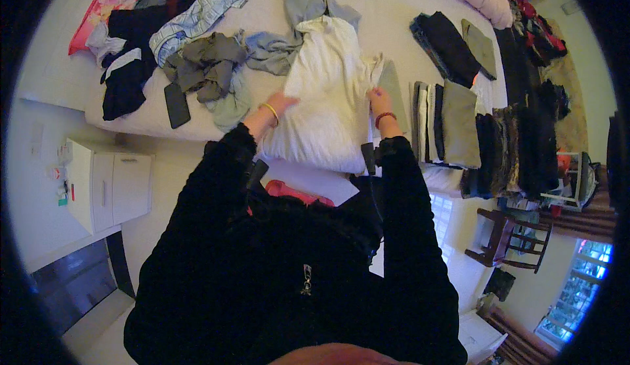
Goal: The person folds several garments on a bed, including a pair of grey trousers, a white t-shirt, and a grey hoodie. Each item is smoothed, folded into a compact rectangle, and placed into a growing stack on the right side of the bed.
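Note:
A cream-white garment, perhaps a long-sleeved top, lies spread on the bed before me with some wrinkles. My left hand, with a yellow bangle at the wrist, touches its left edge; the fingertips are hard to make out. On the opposite edge, my right hand, wearing a dark red bead bracelet, has its fingers curled on the cloth near a sleeve. Grey clothing lies just beyond the garment, and a blue-grey crumpled cloth is at its left. A folded grey-green cloth lies beside my right hand.
Crumpled clothes and a black phone lie on the bed at left. Folded clothes stand in rows at right, with dark folded trousers behind. A white cabinet is at left, a wooden chair at right.

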Demonstrator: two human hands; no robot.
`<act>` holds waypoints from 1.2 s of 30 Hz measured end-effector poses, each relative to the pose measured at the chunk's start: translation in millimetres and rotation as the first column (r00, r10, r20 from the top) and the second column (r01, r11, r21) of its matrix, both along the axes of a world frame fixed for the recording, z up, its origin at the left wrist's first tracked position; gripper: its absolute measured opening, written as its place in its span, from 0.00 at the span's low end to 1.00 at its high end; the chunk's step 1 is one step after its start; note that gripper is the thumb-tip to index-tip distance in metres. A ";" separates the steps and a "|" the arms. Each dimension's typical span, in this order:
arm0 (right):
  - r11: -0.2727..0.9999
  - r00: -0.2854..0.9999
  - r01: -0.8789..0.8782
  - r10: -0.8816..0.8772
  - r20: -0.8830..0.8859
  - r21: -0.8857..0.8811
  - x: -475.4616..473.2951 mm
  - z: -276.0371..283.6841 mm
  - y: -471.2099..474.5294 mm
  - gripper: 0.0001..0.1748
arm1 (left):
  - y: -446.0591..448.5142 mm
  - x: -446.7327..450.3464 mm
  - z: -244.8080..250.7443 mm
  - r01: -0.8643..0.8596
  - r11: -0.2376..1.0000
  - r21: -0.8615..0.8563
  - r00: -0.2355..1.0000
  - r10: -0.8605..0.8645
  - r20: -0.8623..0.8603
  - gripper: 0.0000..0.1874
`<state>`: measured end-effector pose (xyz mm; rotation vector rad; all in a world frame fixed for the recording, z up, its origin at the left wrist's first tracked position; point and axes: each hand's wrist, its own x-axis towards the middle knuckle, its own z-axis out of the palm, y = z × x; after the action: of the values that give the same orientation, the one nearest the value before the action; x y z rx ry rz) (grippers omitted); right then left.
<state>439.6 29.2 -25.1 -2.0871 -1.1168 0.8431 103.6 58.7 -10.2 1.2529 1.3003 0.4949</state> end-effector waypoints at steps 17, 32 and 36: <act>0.947 0.838 -0.268 0.319 0.443 -0.175 30.6 73.9 -91.8 0.16 | -44.1 -40.0 22.6 0.615 0.786 0.061 0.717 -0.525 -0.460 0.12; 0.962 0.948 -0.107 0.023 0.317 0.250 26.9 64.9 -44.0 0.19 | 42.4 -21.7 -23.9 -0.114 0.886 0.450 0.935 0.248 -0.253 0.18; 0.977 0.952 -0.076 0.011 0.306 0.201 61.2 44.8 -65.3 0.16 | 19.3 -99.9 13.8 -0.246 0.894 0.374 0.863 0.377 -0.336 0.17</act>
<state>500.8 -36.1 19.7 -2.0618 -1.3536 0.4061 3.8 77.9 3.7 1.4669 1.8507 0.7324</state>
